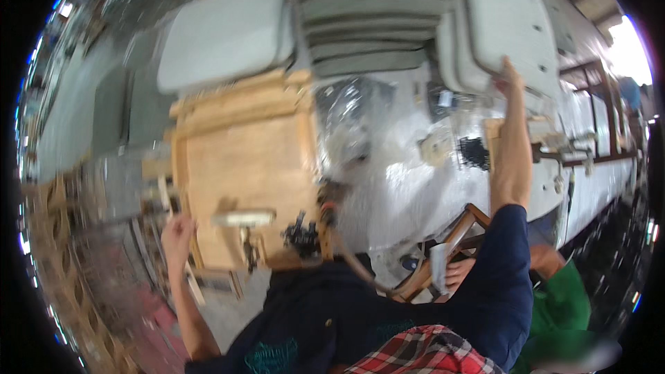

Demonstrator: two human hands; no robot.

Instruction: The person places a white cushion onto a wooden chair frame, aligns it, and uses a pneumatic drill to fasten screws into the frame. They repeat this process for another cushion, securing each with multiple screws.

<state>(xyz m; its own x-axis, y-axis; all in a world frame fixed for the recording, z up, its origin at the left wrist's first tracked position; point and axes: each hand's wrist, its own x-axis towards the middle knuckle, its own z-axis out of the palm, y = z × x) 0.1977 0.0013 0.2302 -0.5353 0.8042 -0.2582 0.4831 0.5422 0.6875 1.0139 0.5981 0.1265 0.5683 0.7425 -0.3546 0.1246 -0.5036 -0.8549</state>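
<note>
**A cluttered workshop under blurred light**

A wooden frame cabinet (244, 166) stood at the middle, its pale panel facing the camera. Above it lay a stack of grey-green cushions (367, 21). Clear plastic sheeting (395, 166) covered a long white surface that ran off to the right, where framed windows (596, 118) lined the wall. Bright daylight (630, 48) came in at the upper right. The floor (118, 277) below looked reddish and littered, too blurred to read.
</note>
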